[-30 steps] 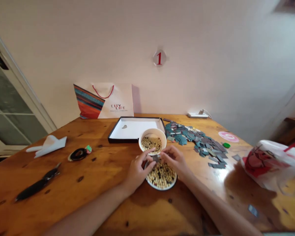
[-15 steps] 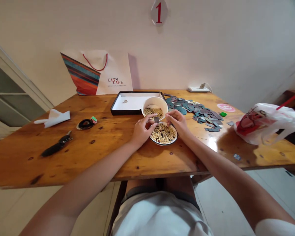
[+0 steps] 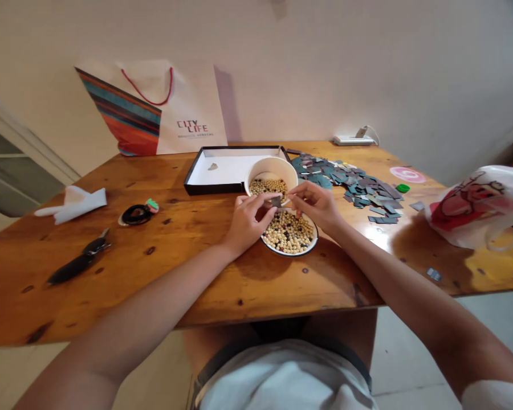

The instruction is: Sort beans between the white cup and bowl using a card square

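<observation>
A wooden table (image 3: pixel 188 267) stands before you against a plain pale wall (image 3: pixel 325 68). Your forearms reach over its near edge and your hands meet above a white plate (image 3: pixel 310 246) heaped with pale beans and a few dark ones.

Your left hand (image 3: pixel 248 219) pinches a small dark piece (image 3: pixel 276 201) between thumb and forefinger, holding it over the far rim of the plate. Your right hand (image 3: pixel 318 205) has its fingertips drawn together just beside that piece; you cannot tell whether they touch it.

Just behind your hands, touching the plate or nearly so, stands a white paper cup (image 3: pixel 270 168) with more pale beans in it. Behind the cup lies a flat black-edged box (image 3: pixel 196 185) with a white floor and one small grey scrap (image 3: pixel 212 167) inside.

To your right, a loose pile of dark teal pieces (image 3: pixel 354 185) spreads across the table, with a green cap (image 3: pixel 403 188) and a pink round sticker (image 3: pixel 407 174) past it, and a white and red plastic bag (image 3: pixel 479 202) near the right edge.

To your left lie a black tool (image 3: pixel 79 263), a ring of black tape (image 3: pixel 134 214) and a folded white tissue (image 3: pixel 70 203).

At the back, a striped paper bag (image 3: pixel 154 108) leans on the wall and a white power strip (image 3: pixel 353 139) lies by it.
</observation>
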The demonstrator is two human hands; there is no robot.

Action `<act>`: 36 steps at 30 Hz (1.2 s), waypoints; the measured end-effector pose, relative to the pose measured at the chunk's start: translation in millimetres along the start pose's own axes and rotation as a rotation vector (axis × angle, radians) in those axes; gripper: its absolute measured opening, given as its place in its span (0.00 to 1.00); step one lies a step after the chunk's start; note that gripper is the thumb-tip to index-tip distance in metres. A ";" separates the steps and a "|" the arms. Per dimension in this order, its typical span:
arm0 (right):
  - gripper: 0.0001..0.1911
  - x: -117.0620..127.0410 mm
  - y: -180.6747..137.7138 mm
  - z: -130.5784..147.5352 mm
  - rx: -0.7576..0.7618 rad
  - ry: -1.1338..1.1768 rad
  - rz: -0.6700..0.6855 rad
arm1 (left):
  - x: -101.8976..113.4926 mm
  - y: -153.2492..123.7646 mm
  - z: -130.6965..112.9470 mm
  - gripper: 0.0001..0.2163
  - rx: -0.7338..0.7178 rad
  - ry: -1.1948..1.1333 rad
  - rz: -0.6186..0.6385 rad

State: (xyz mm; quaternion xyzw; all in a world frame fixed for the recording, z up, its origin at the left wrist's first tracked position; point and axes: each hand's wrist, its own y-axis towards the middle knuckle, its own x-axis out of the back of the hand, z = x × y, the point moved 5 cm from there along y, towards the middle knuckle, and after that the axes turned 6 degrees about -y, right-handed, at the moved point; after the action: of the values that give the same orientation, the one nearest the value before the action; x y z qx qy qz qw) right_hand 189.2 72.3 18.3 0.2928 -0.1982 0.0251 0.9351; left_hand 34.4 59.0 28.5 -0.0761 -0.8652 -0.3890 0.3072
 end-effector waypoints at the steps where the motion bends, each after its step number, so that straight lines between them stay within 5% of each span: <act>1: 0.09 0.6 -0.4 3.8 0.048 -0.099 0.023 | 0.4 0.5 1.7 0.10 0.016 0.017 -0.018; 7: 0.06 9.5 -2.6 21.3 0.298 -0.443 -0.009 | -1.0 2.5 6.7 0.09 0.041 0.027 -0.034; 25: 0.05 6.2 -7.9 27.6 0.297 -0.454 -0.046 | 6.2 -5.4 7.7 0.07 0.189 -0.014 -0.109; 36: 0.06 -10.5 9.3 39.1 0.258 -0.402 -0.031 | -5.9 -11.7 25.3 0.16 0.507 -0.897 -0.089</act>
State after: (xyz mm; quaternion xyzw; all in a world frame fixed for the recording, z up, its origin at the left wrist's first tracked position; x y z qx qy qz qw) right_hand 164.1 58.9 48.6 0.4120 -0.3709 -0.0228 0.8320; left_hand 22.8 69.8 4.8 -0.1216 -0.9813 -0.1091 -0.1019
